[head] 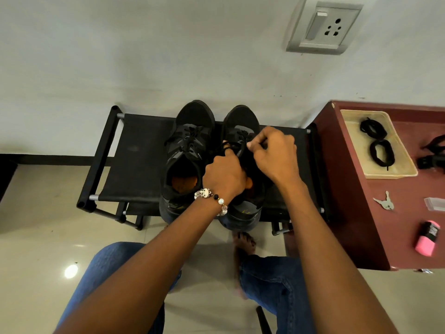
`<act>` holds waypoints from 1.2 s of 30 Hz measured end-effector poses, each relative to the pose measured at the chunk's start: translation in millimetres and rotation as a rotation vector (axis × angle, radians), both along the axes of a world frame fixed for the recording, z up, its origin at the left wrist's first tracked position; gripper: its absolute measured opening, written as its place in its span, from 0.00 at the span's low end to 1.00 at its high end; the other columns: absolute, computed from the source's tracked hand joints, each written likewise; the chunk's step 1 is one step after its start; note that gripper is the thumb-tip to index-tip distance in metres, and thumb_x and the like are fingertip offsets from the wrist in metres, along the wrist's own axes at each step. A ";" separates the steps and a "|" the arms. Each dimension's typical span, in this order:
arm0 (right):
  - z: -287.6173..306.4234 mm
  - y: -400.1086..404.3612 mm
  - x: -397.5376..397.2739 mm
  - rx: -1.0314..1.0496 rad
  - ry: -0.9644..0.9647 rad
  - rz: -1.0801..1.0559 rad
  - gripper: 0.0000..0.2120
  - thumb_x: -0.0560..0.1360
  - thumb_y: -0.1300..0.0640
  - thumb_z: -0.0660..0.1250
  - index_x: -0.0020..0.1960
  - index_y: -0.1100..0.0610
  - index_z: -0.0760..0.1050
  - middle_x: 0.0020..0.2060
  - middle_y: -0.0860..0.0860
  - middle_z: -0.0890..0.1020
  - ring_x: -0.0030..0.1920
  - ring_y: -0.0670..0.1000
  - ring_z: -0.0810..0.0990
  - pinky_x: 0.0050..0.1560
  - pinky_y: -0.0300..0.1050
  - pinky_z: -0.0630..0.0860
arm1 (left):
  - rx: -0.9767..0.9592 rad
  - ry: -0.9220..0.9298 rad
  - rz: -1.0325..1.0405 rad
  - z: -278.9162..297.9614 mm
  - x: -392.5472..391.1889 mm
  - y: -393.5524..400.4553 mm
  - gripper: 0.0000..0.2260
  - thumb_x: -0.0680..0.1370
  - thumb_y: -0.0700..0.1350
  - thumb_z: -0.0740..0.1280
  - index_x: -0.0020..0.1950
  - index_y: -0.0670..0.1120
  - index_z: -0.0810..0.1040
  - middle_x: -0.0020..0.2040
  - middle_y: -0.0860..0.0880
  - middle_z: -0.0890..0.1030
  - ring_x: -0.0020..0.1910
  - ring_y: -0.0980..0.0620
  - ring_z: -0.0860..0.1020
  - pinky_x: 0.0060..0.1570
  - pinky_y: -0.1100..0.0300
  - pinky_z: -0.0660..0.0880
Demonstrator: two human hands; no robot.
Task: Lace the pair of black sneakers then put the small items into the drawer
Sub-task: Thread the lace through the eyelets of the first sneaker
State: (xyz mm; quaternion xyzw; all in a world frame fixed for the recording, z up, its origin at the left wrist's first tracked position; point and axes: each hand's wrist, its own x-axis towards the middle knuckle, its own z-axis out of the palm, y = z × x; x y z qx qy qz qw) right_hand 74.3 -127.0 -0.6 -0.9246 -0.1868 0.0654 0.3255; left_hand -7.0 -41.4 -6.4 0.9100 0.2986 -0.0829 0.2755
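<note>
Two black sneakers stand side by side on a black fabric shoe rack point(134, 150), toes toward the wall. The left sneaker point(190, 141) has a lace threaded and knotted over its tongue. Over the right sneaker point(242, 121) both hands work a black lace point(232, 147). My left hand point(225, 174), with a bead bracelet on the wrist, grips a loop of that lace. My right hand point(274, 153) pinches another part of it between thumb and fingers. The right sneaker's tongue and eyelets are mostly hidden under the hands.
A maroon cabinet top point(356, 213) stands to the right. On it are a beige tray point(395, 173) with coiled black laces point(382, 151), keys point(385, 201), a pink roll point(427, 238), a clear small box point(434, 203) and a black strap item point(433, 155). My knees and bare foot are below.
</note>
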 end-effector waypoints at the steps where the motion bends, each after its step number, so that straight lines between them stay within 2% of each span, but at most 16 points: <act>1: -2.0 -1.8 2.4 0.098 0.053 -0.049 0.06 0.75 0.55 0.69 0.40 0.52 0.75 0.38 0.48 0.83 0.44 0.51 0.83 0.46 0.46 0.78 | 0.001 -0.003 0.000 -0.9 0.4 -0.1 0.25 0.80 0.47 0.60 0.74 0.41 0.59 0.60 0.37 0.74 0.58 0.33 0.75 0.44 0.49 0.68; 3: -4.3 -4.0 5.2 0.323 0.173 -0.166 0.07 0.76 0.57 0.68 0.40 0.52 0.74 0.37 0.50 0.85 0.42 0.49 0.85 0.44 0.48 0.81 | -0.016 -0.010 -0.002 -3.3 1.4 -0.1 0.26 0.80 0.46 0.60 0.76 0.42 0.57 0.60 0.37 0.75 0.56 0.33 0.75 0.45 0.47 0.72; 6: -3.1 -3.1 3.1 0.568 0.273 -0.297 0.07 0.79 0.61 0.64 0.43 0.55 0.73 0.41 0.56 0.84 0.40 0.52 0.86 0.41 0.51 0.83 | -0.086 -0.023 0.009 -5.7 3.0 -1.4 0.27 0.80 0.45 0.59 0.77 0.45 0.54 0.59 0.38 0.76 0.55 0.35 0.76 0.48 0.46 0.74; 9: 1.0 0.2 -1.1 0.662 0.322 -0.349 0.07 0.82 0.59 0.60 0.45 0.55 0.71 0.42 0.58 0.84 0.39 0.52 0.86 0.43 0.58 0.83 | -0.115 -0.004 0.028 -6.0 4.9 0.3 0.29 0.79 0.45 0.60 0.78 0.45 0.53 0.59 0.39 0.75 0.56 0.35 0.76 0.48 0.47 0.73; 13: 5.3 -2.9 -1.1 0.779 0.449 -0.352 0.07 0.84 0.56 0.55 0.49 0.56 0.69 0.43 0.57 0.84 0.42 0.55 0.86 0.41 0.61 0.81 | -0.141 0.036 0.038 -2.2 6.1 1.1 0.31 0.79 0.49 0.60 0.79 0.46 0.51 0.61 0.39 0.75 0.57 0.36 0.76 0.48 0.49 0.71; 15: 6.3 -5.6 0.3 0.848 0.489 -0.360 0.07 0.84 0.56 0.54 0.50 0.56 0.68 0.40 0.55 0.84 0.43 0.57 0.86 0.42 0.63 0.80 | -0.159 0.043 0.056 -0.4 5.2 -1.0 0.31 0.80 0.50 0.60 0.79 0.46 0.49 0.61 0.39 0.75 0.58 0.36 0.75 0.48 0.50 0.71; 16: 6.9 -7.3 1.5 0.900 0.522 -0.379 0.07 0.85 0.56 0.53 0.51 0.56 0.68 0.38 0.54 0.83 0.43 0.58 0.85 0.41 0.64 0.79 | -0.185 0.055 0.078 -0.3 4.6 -0.9 0.31 0.80 0.50 0.60 0.79 0.45 0.51 0.62 0.39 0.75 0.59 0.36 0.75 0.48 0.50 0.70; 19: 10.8 -12.4 6.9 1.112 0.678 -0.458 0.08 0.85 0.57 0.52 0.49 0.55 0.68 0.35 0.54 0.80 0.44 0.61 0.84 0.39 0.62 0.80 | -0.325 0.101 0.156 -1.0 2.8 2.7 0.23 0.80 0.52 0.60 0.72 0.43 0.64 0.64 0.40 0.74 0.60 0.38 0.74 0.50 0.53 0.69; 21: 14.9 -12.1 8.9 1.137 0.720 -0.471 0.09 0.85 0.58 0.53 0.48 0.55 0.69 0.35 0.54 0.79 0.43 0.60 0.84 0.38 0.62 0.81 | -0.361 0.088 0.172 -2.1 2.0 3.4 0.20 0.80 0.52 0.60 0.68 0.44 0.68 0.62 0.41 0.74 0.58 0.39 0.75 0.48 0.54 0.70; 24: 12.8 -9.0 10.3 1.032 0.712 -0.491 0.07 0.84 0.61 0.55 0.49 0.55 0.70 0.37 0.54 0.79 0.40 0.57 0.82 0.42 0.63 0.82 | -0.338 0.043 0.204 -3.3 0.5 0.5 0.17 0.80 0.51 0.60 0.64 0.43 0.70 0.59 0.41 0.76 0.55 0.39 0.76 0.45 0.54 0.71; 26: 8.4 -13.7 14.5 0.712 0.449 -0.459 0.04 0.80 0.60 0.62 0.53 0.53 0.72 0.44 0.53 0.80 0.44 0.54 0.82 0.47 0.60 0.82 | -0.299 0.012 0.196 -5.7 1.2 0.6 0.19 0.79 0.51 0.61 0.66 0.42 0.69 0.58 0.41 0.76 0.53 0.39 0.77 0.44 0.53 0.72; 28: 10.8 -20.2 19.3 0.291 0.097 -0.244 0.11 0.76 0.56 0.69 0.58 0.50 0.75 0.50 0.51 0.81 0.52 0.52 0.80 0.56 0.55 0.78 | -0.275 -0.022 0.164 -7.2 3.6 1.0 0.25 0.79 0.52 0.62 0.73 0.43 0.62 0.59 0.41 0.76 0.54 0.38 0.77 0.45 0.53 0.72; 29: 12.4 -21.0 20.9 0.142 0.023 -0.096 0.13 0.74 0.55 0.71 0.59 0.50 0.77 0.53 0.51 0.81 0.55 0.52 0.79 0.60 0.52 0.76 | -0.259 -0.044 0.138 -7.7 5.0 0.7 0.26 0.79 0.52 0.62 0.74 0.43 0.62 0.60 0.40 0.76 0.55 0.38 0.77 0.45 0.53 0.72; 30: 16.3 -19.3 18.6 0.042 0.048 0.042 0.14 0.74 0.55 0.72 0.59 0.52 0.79 0.55 0.51 0.81 0.57 0.52 0.79 0.63 0.49 0.75 | -0.237 -0.069 0.116 -8.6 6.1 0.3 0.23 0.79 0.52 0.62 0.71 0.42 0.65 0.60 0.39 0.76 0.55 0.38 0.77 0.45 0.53 0.72; 32: 18.1 -11.8 8.9 -0.102 0.146 0.224 0.12 0.76 0.58 0.69 0.59 0.55 0.81 0.54 0.53 0.83 0.55 0.52 0.80 0.61 0.46 0.75 | -0.192 -0.112 0.098 -8.0 6.5 -0.2 0.17 0.81 0.49 0.61 0.64 0.40 0.69 0.58 0.38 0.77 0.54 0.37 0.77 0.43 0.53 0.70; 36: 16.9 2.6 -3.7 -0.281 -0.037 0.286 0.10 0.75 0.54 0.67 0.53 0.57 0.82 0.45 0.55 0.82 0.48 0.58 0.80 0.47 0.49 0.78 | -0.179 -0.155 0.117 -2.8 2.6 -0.8 0.11 0.81 0.45 0.60 0.58 0.38 0.71 0.55 0.38 0.77 0.52 0.37 0.77 0.41 0.54 0.66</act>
